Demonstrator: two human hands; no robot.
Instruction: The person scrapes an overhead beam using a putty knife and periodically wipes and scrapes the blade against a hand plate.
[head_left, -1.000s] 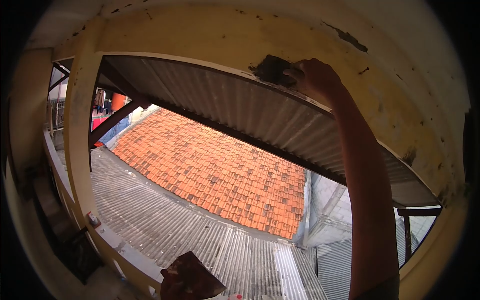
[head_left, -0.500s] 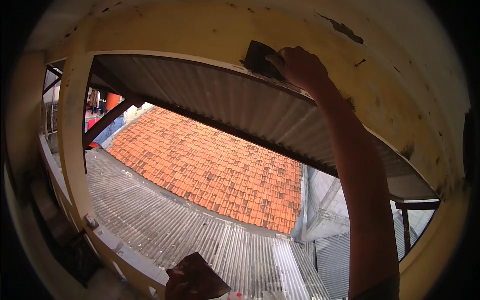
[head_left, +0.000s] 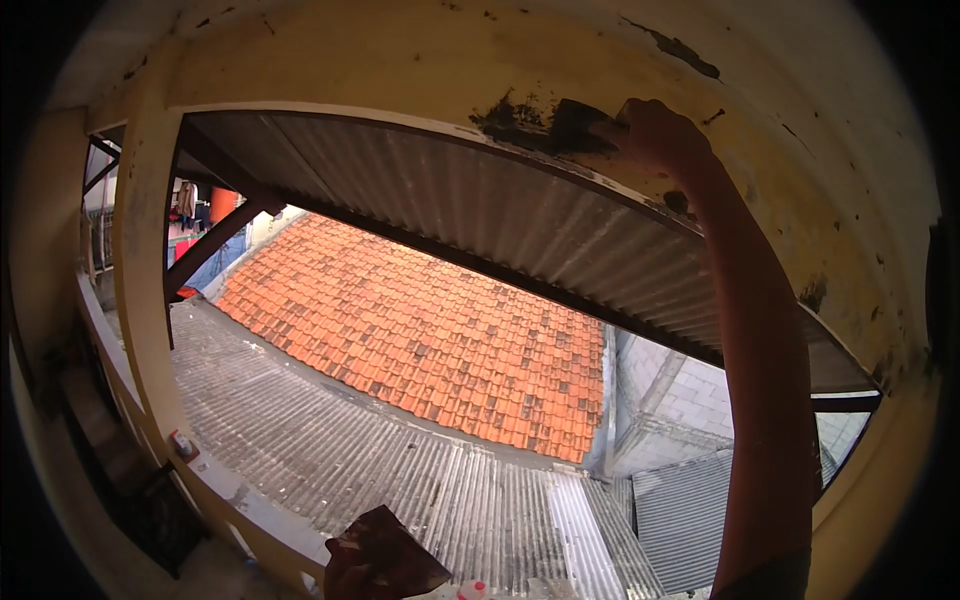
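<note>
My right hand (head_left: 665, 138) is raised on an outstretched arm to the yellow beam (head_left: 330, 75). Its fingers are closed around a dark, flat scraper (head_left: 580, 128), whose blade lies against the beam just above the opening's edge. Left of the blade the surface shows a dark, rough patch (head_left: 510, 118). At the bottom of the view, my left hand (head_left: 342, 572) is closed on a flat, dark reddish-brown plate (head_left: 395, 550) with a straight edge. The shadow hides most of its fingers.
Beneath the beam runs a corrugated awning (head_left: 450, 200) on dark supports. A ledge (head_left: 260, 515) with a small box (head_left: 183, 445) lies lower left. Beyond are an orange tiled roof (head_left: 420, 330) and grey corrugated roofing (head_left: 330, 430). Peeling paint (head_left: 675, 50) marks the area above.
My right hand and the scraper have moved right along the beam, and the dark patch left of the blade is now exposed. My left hand with the plate has barely shifted.
</note>
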